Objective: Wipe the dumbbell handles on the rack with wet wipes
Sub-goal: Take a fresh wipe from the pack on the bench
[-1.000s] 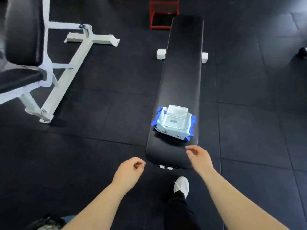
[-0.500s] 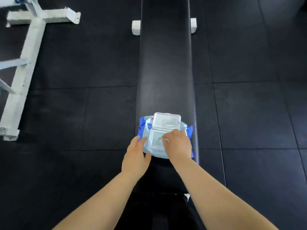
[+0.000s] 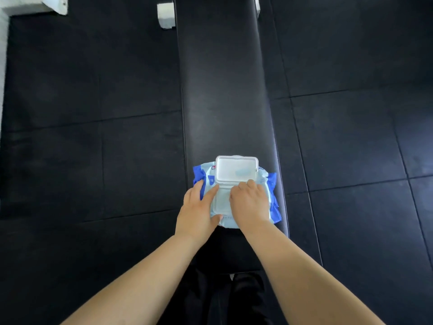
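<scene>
Wet wipes pack (image 3: 269,184), blue and pale blue, lies lower centre of frame on the near end of a black padded counter (image 3: 225,90). Print on the wrapper too small to read; a small red mark by the lid's left corner. Clear flip lid (image 3: 236,168) stands open, hinged back toward the top of frame.

Left hand (image 3: 199,207): fingers straight and together, pressing the pack's left side, thumb along its near edge. Right hand (image 3: 249,202): fingers curled down over the opening; cannot tell whether they pinch a wipe, knuckles hide it.

Around: dark rubber floor tiles (image 3: 93,90), white frame foot (image 3: 166,15) upper left, dark trousers (image 3: 234,296) at bottom
</scene>
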`<action>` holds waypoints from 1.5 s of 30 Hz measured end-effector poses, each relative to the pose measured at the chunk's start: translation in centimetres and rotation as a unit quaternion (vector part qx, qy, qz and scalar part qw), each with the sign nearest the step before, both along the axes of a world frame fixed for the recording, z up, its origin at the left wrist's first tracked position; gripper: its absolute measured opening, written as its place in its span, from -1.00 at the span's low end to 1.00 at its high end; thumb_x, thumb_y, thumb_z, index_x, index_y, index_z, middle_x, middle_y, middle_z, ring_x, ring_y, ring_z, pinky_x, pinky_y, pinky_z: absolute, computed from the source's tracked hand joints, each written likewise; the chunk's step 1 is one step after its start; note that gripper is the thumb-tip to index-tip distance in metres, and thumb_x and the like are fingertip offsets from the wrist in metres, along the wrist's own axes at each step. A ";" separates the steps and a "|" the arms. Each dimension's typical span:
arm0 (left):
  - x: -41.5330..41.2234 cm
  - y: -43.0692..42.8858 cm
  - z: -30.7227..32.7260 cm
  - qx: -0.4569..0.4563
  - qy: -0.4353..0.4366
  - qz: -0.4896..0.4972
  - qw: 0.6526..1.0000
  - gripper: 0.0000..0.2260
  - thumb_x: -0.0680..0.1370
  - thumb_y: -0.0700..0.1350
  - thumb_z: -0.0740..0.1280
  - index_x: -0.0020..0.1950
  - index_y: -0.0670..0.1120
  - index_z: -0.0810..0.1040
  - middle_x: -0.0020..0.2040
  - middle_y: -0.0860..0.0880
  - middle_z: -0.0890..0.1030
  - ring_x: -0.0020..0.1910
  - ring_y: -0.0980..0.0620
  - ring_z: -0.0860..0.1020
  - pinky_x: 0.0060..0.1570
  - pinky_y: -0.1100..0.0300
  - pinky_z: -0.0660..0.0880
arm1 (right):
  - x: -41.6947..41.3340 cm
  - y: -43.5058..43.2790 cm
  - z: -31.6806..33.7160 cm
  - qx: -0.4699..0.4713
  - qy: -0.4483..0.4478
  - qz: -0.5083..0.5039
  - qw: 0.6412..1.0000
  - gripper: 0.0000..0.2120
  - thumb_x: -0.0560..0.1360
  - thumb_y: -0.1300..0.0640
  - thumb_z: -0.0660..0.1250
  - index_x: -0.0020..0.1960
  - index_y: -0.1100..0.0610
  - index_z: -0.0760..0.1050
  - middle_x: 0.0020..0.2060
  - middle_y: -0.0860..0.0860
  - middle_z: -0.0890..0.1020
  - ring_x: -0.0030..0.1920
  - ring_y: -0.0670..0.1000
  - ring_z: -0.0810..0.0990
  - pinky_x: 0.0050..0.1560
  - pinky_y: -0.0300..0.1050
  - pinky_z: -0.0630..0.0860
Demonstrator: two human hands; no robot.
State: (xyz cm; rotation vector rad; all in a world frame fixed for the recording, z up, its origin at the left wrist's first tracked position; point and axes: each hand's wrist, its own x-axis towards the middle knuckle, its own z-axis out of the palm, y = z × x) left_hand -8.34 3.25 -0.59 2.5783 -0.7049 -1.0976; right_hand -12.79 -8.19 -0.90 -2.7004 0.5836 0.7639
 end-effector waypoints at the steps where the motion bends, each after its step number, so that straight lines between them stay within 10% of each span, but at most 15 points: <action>1: 0.0 0.1 0.0 0.000 -0.002 -0.003 1.000 -0.39 0.53 0.01 0.28 0.49 0.07 0.05 0.50 -0.02 -0.07 0.47 0.01 -0.08 0.35 0.14 0.20 | -0.1 0.2 0.1 -0.033 -0.002 0.017 0.999 -0.85 0.48 0.18 0.21 0.02 0.19 0.48 -0.01 0.08 0.56 0.07 0.07 0.45 0.04 -0.13 0.32; 6: -0.2 -0.1 0.1 -0.012 0.001 0.002 1.000 -0.39 0.53 -0.02 0.28 0.50 0.04 0.04 0.50 -0.03 -0.07 0.47 0.01 -0.08 0.36 0.15 0.16 | -0.2 0.3 -0.9 -0.054 -0.049 -0.027 0.997 -0.64 -0.21 0.08 0.57 -0.61 0.06 0.40 -0.65 -0.06 0.43 -0.57 -0.05 0.44 -0.49 -0.33 0.32; 11: -0.1 -0.1 0.2 0.006 0.018 -0.013 1.000 -0.36 0.53 -0.02 0.28 0.50 0.09 -0.01 0.50 -0.03 -0.12 0.47 -0.01 -0.09 0.33 0.13 0.22 | -0.8 -0.8 -0.3 0.032 -0.051 -0.071 0.996 -0.83 0.47 0.14 0.21 -0.07 0.19 0.53 -0.10 0.06 0.61 -0.01 0.06 0.50 0.04 -0.13 0.29; 20: 0.1 -0.3 0.6 0.013 0.027 -0.007 1.000 -0.38 0.54 -0.04 0.26 0.50 0.07 -0.01 0.51 -0.03 -0.13 0.48 0.00 -0.10 0.29 0.16 0.26 | -1.7 -1.6 -0.3 0.092 -0.055 -0.039 0.993 -0.69 0.54 0.05 0.16 0.26 0.09 0.39 0.18 0.02 0.45 0.21 0.04 0.36 0.23 -0.14 0.15; 25: -0.1 -0.4 0.5 0.018 0.018 -0.004 1.000 -0.38 0.55 -0.05 0.26 0.50 0.05 -0.01 0.51 -0.05 -0.12 0.48 -0.03 -0.09 0.33 0.13 0.22 | -0.7 -1.1 -0.8 0.028 -0.056 -0.001 0.998 -0.76 0.51 0.07 0.24 0.08 0.18 0.52 0.05 0.09 0.52 0.08 0.08 0.47 0.05 -0.12 0.32; 29: -0.2 0.0 0.2 0.019 0.011 -0.001 1.000 -0.38 0.54 -0.03 0.27 0.50 0.07 0.00 0.51 -0.04 -0.11 0.48 -0.01 -0.08 0.34 0.10 0.23 | 0.1 -0.7 -1.0 -0.023 -0.058 0.040 0.997 -0.63 -0.18 -0.03 0.62 -0.57 0.03 0.47 -0.57 -0.08 0.47 -0.53 -0.07 0.46 -0.45 -0.36 0.34; 34: 0.3 0.2 0.3 -0.021 0.035 0.039 0.998 -0.39 0.51 -0.07 0.32 0.48 0.09 0.09 0.51 0.02 -0.06 0.48 0.04 -0.03 0.29 0.16 0.26 | -0.6 -1.5 -0.4 0.085 -0.081 -0.017 0.993 -0.84 0.50 0.16 0.24 -0.03 0.24 0.51 -0.02 0.12 0.53 0.01 0.10 0.47 0.03 -0.15 0.31; 45: 0.8 0.1 0.8 -0.010 0.051 0.025 0.998 -0.40 0.52 -0.10 0.30 0.48 0.11 0.10 0.51 0.04 -0.02 0.47 0.05 -0.03 0.29 0.13 0.27 | -2.3 -3.4 2.5 0.398 -0.115 -0.385 0.825 -0.76 0.47 0.27 0.28 -0.33 0.05 0.38 -0.33 -0.07 0.43 -0.33 -0.16 0.35 -0.35 -0.54 0.31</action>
